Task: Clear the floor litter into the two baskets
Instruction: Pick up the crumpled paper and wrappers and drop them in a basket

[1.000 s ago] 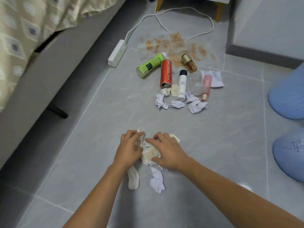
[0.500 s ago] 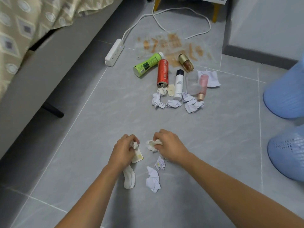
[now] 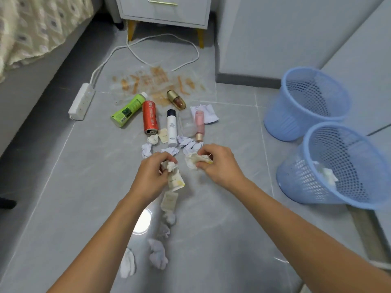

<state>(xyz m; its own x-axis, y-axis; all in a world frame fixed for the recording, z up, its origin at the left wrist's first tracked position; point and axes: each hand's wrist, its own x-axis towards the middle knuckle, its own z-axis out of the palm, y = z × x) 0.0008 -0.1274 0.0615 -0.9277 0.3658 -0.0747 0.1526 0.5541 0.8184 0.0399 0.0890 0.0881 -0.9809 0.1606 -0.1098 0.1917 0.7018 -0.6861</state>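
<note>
Both hands have lifted off the floor since a moment ago, each carrying litter. Left hand [image 3: 151, 174] grips a crumpled tissue and a cream sachet [image 3: 174, 180]; right hand [image 3: 220, 163] pinches a wad of paper [image 3: 194, 160]. More scraps [image 3: 157, 253] lie on the floor [image 3: 222, 229] beneath, bottles and a red can [image 3: 150, 117] farther off. Two blue baskets [image 3: 338, 163] stand at right, the nearer one holding tissue.

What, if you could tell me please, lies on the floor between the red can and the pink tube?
In the head view, a white bottle with a black cap and a clear cup on its side lie between the red can and the pink tube.
</note>
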